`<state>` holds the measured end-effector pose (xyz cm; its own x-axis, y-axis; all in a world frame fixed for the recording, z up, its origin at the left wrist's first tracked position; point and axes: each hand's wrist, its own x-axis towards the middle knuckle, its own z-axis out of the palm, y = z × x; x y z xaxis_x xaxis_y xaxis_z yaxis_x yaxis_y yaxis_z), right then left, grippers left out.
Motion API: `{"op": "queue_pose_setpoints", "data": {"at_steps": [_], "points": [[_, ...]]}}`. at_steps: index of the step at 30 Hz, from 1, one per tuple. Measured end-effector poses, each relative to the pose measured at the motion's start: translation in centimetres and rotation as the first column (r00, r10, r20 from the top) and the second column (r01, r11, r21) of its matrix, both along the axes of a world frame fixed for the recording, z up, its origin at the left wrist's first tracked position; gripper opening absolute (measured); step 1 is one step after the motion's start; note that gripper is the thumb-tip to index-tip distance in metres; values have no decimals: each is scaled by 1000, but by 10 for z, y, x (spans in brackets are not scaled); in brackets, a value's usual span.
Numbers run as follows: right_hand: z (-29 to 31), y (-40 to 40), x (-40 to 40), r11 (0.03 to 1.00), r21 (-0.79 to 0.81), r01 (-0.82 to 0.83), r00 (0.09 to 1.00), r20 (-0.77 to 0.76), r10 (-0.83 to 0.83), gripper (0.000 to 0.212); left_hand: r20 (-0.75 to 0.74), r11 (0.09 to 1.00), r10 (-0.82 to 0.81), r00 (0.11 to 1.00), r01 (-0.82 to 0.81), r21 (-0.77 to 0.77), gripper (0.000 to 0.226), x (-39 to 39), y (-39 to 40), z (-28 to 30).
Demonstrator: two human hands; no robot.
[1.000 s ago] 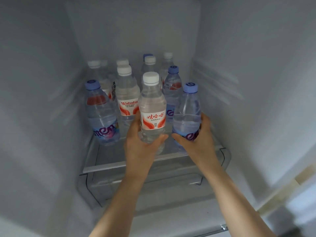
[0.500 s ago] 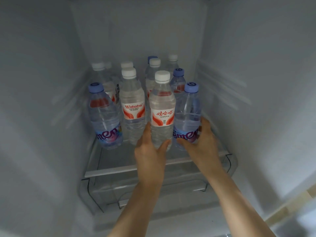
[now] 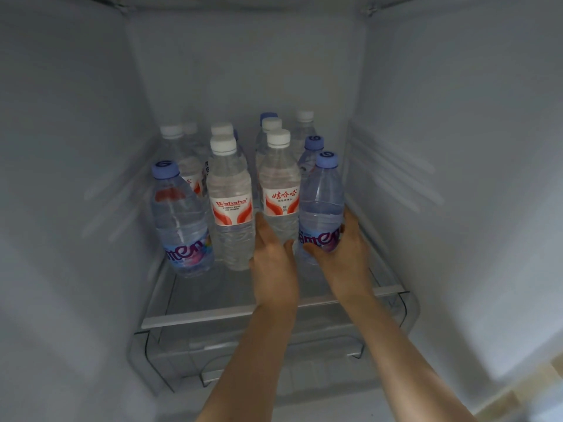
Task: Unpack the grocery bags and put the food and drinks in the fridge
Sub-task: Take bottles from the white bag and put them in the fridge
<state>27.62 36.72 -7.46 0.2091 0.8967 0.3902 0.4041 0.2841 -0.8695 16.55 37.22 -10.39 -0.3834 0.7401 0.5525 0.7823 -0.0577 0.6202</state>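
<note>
head view is showing a person reaching both arms into an open fridge (image 3: 91,147), where water bottles are standing upright in rows on a glass shelf (image 3: 213,303). the left hand (image 3: 274,254) is curling round the lower part of a white-capped bottle (image 3: 279,190) with a red and white label, thumb on its right side and fingers slipping behind on the left. the right hand (image 3: 344,257) is gripping a blue-capped bottle (image 3: 323,202) just beside it, thumb lying across the purple lettering at the front, fingers wrapping round the far side next to the fridge's right wall. these two bottles are touching or nearly touching each other at the front right of the shelf; whether their bases are resting on the glass is hidden by the hands.

to the left, a wahaha bottle (image 3: 231,202) is standing in the front row, close to the left hand's knuckles, and a second blue-capped bottle (image 3: 179,220) is standing at the front left. behind them more bottles (image 3: 301,129) with white and blue caps are crowding toward the back wall. under the shelf a clear drawer (image 3: 243,357) is sitting shut, and the forearms are crossing above its front edge.
</note>
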Motion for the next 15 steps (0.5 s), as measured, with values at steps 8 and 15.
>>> {"op": "queue_pose_setpoints", "data": {"at_steps": [8,15], "points": [[-1,-3,-3,1000,12,-14,1000,3,14,77,-55,1000,15,998,-15,-13,88,3,-7,-3],[-4,-17,1,999,-47,-16,997,72,19,57,17,984,-176,984,176,-39,71,0,-56,5]]}}
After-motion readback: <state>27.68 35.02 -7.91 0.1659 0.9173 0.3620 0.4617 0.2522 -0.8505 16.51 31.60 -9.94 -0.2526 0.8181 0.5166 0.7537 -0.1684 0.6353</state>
